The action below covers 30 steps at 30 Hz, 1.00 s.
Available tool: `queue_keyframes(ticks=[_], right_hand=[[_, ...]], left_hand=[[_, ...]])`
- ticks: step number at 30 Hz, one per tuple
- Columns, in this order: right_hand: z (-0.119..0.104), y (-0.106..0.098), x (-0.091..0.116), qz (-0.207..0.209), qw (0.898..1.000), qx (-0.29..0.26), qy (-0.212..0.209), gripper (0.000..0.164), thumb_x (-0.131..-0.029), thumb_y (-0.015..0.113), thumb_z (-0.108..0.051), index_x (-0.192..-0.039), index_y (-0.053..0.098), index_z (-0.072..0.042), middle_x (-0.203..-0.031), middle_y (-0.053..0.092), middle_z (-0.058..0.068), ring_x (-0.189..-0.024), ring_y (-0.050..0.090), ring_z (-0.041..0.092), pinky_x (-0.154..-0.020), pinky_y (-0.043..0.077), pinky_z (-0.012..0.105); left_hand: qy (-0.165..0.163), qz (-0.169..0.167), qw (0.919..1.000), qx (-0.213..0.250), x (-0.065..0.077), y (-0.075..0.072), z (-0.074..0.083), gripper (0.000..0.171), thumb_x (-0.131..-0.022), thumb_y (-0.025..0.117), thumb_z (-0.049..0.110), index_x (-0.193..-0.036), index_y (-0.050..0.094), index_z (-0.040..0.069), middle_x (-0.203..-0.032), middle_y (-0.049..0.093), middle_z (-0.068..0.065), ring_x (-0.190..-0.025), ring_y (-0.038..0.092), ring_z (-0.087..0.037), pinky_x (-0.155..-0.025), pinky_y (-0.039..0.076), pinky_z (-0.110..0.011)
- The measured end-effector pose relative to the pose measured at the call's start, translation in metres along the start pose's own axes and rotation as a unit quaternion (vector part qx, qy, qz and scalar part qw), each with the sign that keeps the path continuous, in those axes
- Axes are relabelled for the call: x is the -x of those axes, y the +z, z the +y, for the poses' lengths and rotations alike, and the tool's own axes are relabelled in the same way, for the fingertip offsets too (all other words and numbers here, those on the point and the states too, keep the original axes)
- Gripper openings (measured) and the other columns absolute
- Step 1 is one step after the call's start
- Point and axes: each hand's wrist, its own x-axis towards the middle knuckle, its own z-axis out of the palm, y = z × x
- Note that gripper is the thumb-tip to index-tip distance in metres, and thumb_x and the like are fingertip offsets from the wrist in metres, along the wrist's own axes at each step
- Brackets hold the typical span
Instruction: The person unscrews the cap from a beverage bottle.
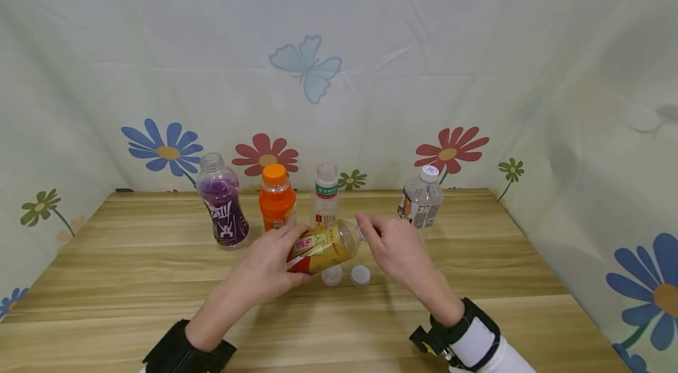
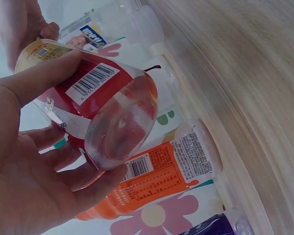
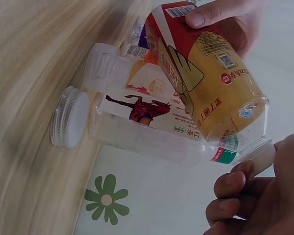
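A clear plastic bottle (image 1: pixel 323 248) with a yellow and red label lies tilted in the air above the table, its neck toward the right. My left hand (image 1: pixel 265 273) grips it round the lower body, with the thumb over the label in the left wrist view. At the neck, my right hand (image 1: pixel 399 249) pinches a whitish bottle cap (image 3: pixel 262 157) between thumb and fingers. The cap sits at the bottle's mouth; whether it is threaded on cannot be seen. Below the bottle, two white caps (image 1: pixel 361 276) rest on the table.
Behind the hands stand an uncapped purple bottle (image 1: pixel 222 208), an orange bottle (image 1: pixel 277 199) with an orange cap, and an uncapped clear bottle (image 1: pixel 326 193). A white-capped clear bottle (image 1: pixel 422 199) stands at the right. Flower-printed cloth (image 1: pixel 371 108) borders the wooden table (image 1: pixel 132 279).
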Motion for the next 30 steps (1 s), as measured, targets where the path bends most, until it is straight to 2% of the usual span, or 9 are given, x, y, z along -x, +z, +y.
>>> queue_keyframes(ticks=[8, 14, 23, 30], right_hand=[[0.003, 0.002, 0.000, -0.003, 1.000, -0.011, -0.018, 0.057, -0.112, 0.041, -0.039, -0.059, 0.041, -0.017, -0.053, 0.032, -0.009, -0.048, 0.031, 0.007, -0.047, 0.026, 0.026], [0.005, 0.004, -0.002, 0.022, 0.997, -0.012, -0.070, 0.052, -0.110, 0.047, -0.025, -0.059, 0.041, -0.018, -0.058, 0.035, -0.007, -0.055, 0.038, 0.011, -0.052, 0.033, 0.028], [0.009, 0.007, -0.004, 0.083, 0.985, -0.021, -0.147, 0.049, -0.104, 0.052, -0.014, -0.057, 0.040, -0.019, -0.059, 0.033, -0.010, -0.058, 0.038, 0.011, -0.052, 0.032, 0.026], [0.015, 0.010, -0.006, 0.122, 0.969, -0.031, -0.214, 0.048, -0.107, 0.047, -0.022, -0.060, 0.042, -0.018, -0.061, 0.034, -0.010, -0.058, 0.037, 0.010, -0.050, 0.031, 0.024]], left_hand=[[0.006, -0.010, 0.9999, 0.002, 0.002, 0.001, -0.002, 0.080, -0.078, 0.092, 0.024, -0.146, 0.054, 0.007, -0.153, 0.046, -0.023, -0.132, 0.052, -0.040, -0.111, 0.038, -0.059], [0.004, -0.025, 0.9996, 0.016, 0.003, 0.000, -0.003, 0.079, -0.082, 0.088, 0.024, -0.149, 0.050, 0.006, -0.156, 0.042, -0.023, -0.135, 0.050, -0.041, -0.113, 0.035, -0.060], [0.005, -0.038, 0.9991, 0.021, 0.003, -0.001, -0.002, 0.078, -0.083, 0.087, 0.023, -0.149, 0.049, 0.006, -0.145, 0.055, -0.016, -0.127, 0.055, -0.033, -0.111, 0.040, -0.056], [0.014, -0.039, 0.9987, 0.030, 0.002, -0.002, -0.002, 0.077, -0.084, 0.086, 0.021, -0.150, 0.048, 0.005, -0.145, 0.054, -0.018, -0.127, 0.054, -0.034, -0.110, 0.040, -0.057]])
